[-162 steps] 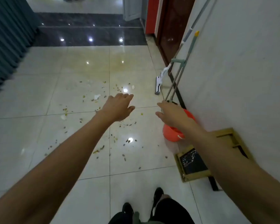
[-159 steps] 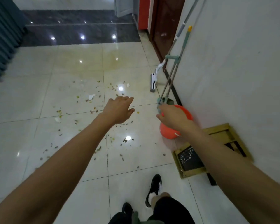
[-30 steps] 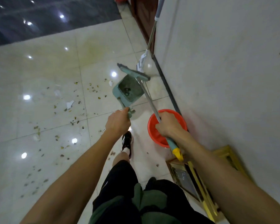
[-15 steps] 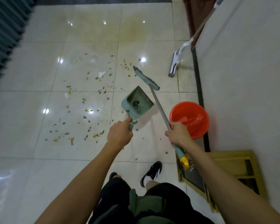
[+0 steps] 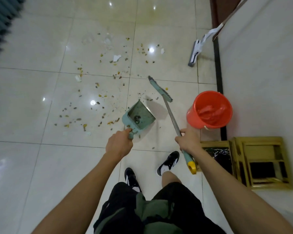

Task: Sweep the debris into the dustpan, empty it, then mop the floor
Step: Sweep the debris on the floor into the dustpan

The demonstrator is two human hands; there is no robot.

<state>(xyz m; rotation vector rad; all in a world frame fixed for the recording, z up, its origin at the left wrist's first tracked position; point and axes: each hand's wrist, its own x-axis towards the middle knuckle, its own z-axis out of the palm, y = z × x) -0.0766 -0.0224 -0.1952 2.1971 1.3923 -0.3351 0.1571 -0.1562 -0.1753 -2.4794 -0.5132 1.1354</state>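
Two fists clenched: left hand (image 5: pixel 119 144) round teal plastic dustpan (image 5: pixel 139 117), right hand (image 5: pixel 188 139) round metal-shafted broom (image 5: pixel 161 89); gritty debris (image 5: pixel 98 85) across glossy tiled floor (image 5: pixel 32 157), perhaps husks.

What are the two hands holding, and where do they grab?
The left hand holds the dustpan by its handle. The right hand holds the broom near its pole's top.

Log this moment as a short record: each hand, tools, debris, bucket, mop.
left hand: grips dustpan handle
right hand: grips broom handle
dustpan: small dark bits already inside
debris: scattered over floor tiles, mostly unswept
bucket: orange, by the wall
mop: leaning on the wall, head on floor
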